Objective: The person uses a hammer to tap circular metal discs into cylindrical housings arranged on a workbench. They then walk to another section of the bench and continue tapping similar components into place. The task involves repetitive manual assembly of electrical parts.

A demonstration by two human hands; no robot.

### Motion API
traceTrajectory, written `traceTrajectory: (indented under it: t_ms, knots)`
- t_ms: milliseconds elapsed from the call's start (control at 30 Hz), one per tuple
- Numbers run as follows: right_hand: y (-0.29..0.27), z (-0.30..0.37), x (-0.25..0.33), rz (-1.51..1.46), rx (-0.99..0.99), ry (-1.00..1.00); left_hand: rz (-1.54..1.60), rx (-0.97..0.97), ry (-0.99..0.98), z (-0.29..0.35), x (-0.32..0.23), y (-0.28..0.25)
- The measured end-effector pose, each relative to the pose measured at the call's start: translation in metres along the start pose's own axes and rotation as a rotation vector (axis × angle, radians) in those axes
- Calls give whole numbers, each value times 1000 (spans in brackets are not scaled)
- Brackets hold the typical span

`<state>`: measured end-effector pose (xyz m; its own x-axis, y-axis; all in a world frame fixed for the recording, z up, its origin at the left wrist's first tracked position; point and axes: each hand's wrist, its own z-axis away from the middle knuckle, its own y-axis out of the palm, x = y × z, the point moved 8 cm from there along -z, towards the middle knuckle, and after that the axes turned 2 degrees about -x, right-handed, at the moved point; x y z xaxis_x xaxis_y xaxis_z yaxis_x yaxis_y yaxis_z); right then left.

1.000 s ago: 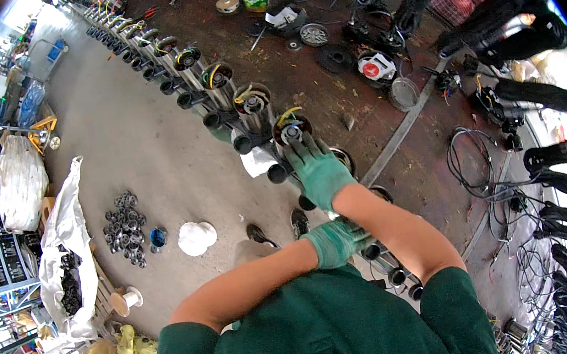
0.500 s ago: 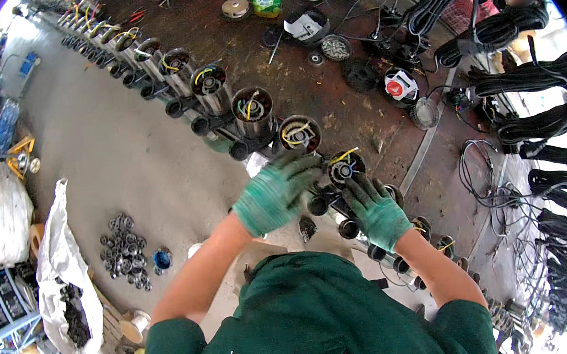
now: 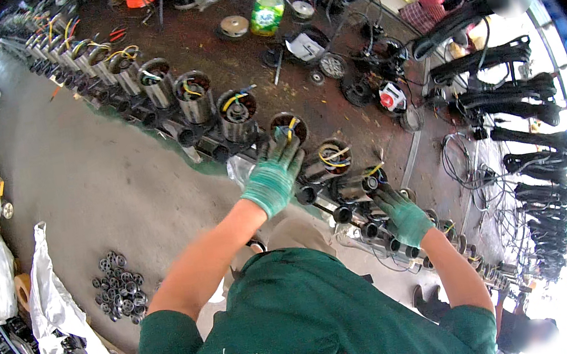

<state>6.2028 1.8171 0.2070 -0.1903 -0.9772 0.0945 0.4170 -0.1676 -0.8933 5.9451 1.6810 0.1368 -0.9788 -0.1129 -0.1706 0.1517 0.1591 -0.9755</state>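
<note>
My left hand (image 3: pixel 274 178), in a green glove with dark fingers, lies with stretched fingers against a metal cylinder (image 3: pixel 289 127), a motor-like housing with yellow wires inside. Its fingertips hide part of the opening. Just right of it stands another open cylinder (image 3: pixel 332 157) with white and yellow wires, with no hand on it. My right hand (image 3: pixel 407 219), gloved alike, has its fingers extended at the side of a third cylinder (image 3: pixel 364 182) with a dark round part and a yellow wire. Neither hand visibly grips anything.
More wired cylinders (image 3: pixel 196 97) run along the table edge, with black fittings below them. On the dark table (image 3: pixel 224 56) stand a green bottle (image 3: pixel 267 13) and a bowl of small parts (image 3: pixel 333 65). Black cable bundles (image 3: pixel 502 99) hang at right. Black rings (image 3: pixel 119 288) lie on the floor.
My left hand has moved one cylinder to the left along the row and now touches it. My right hand remains by the same cylinder. The whole view has shifted.
</note>
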Motion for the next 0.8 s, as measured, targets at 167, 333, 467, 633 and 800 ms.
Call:
traceTrajectory:
  t_ms: [167,333,467,633,800]
  knots:
    - [-118,-68,74,-185,-394,-40,47,61,54,2,3,-4]
    - [-176,-215,171,-204,-351,-208,111,131,54,3,17,-4]
    - [-172,-328,220,-98,-495,-257,218,208,151,1,10,11]
    - [-128,-386,228,44,-465,-375,332,164,305,13,15,22]
    - [-127,-389,215,-24,-393,-434,845,361,360,21,59,-34]
